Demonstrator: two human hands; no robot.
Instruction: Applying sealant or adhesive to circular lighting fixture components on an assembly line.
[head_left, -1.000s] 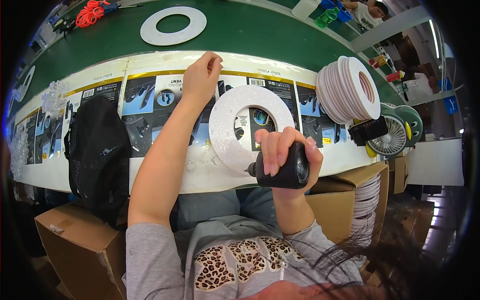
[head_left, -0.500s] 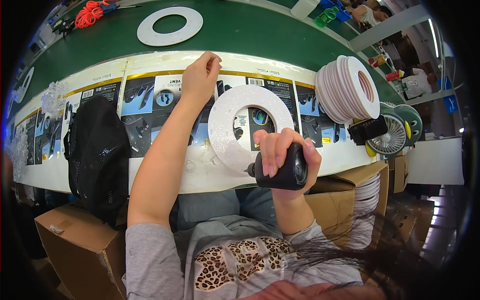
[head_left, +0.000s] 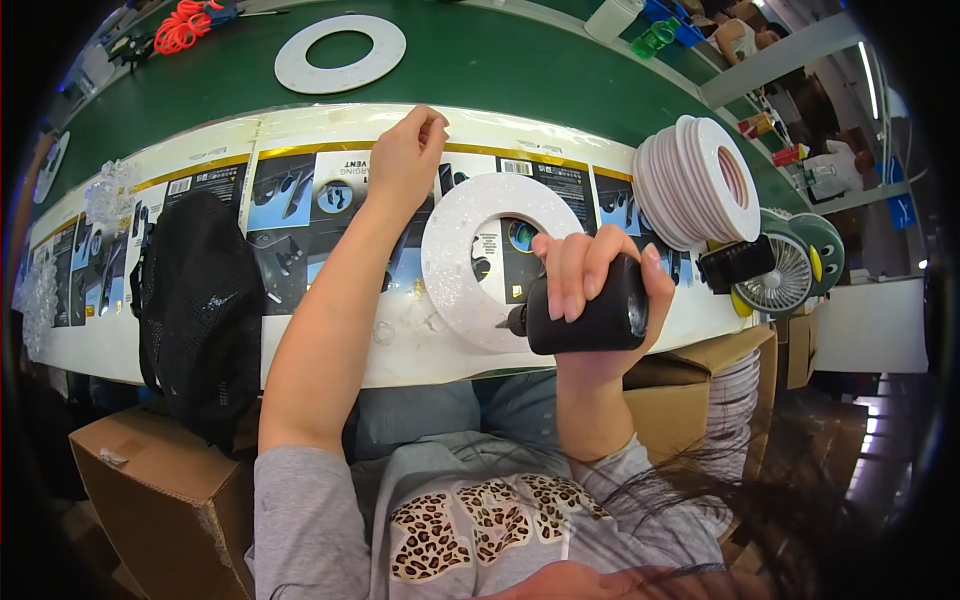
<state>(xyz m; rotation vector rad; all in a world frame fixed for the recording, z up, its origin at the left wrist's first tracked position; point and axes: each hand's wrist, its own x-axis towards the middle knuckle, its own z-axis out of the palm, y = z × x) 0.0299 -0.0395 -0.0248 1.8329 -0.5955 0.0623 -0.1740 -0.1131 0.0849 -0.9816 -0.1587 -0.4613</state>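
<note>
In my right hand (head_left: 605,290) is a black squeeze bottle (head_left: 580,318), held sideways with its narrow nozzle toward the left. The nozzle tip is over the near part of a white speckled flat ring (head_left: 455,265); whether it touches the ring I cannot tell. This ring lies on printed black-and-white packaging sheets (head_left: 290,245), which show through its hole. My left hand (head_left: 408,155) rests beyond the ring, by the far edge of the sheets. Its fingers are curled closed, and anything inside them is hidden.
Stacked white rings (head_left: 680,185) stand on the right, beside a phone-like black object (head_left: 737,262) and a small fan (head_left: 780,275). A black mesh bag (head_left: 200,300) lies left. Another white ring (head_left: 290,70) is on the green table (head_left: 480,75). Cardboard boxes (head_left: 165,465) stand below.
My right hand has lifted and shifted slightly right with the black bottle, tilting it a little. My left hand has barely moved.
</note>
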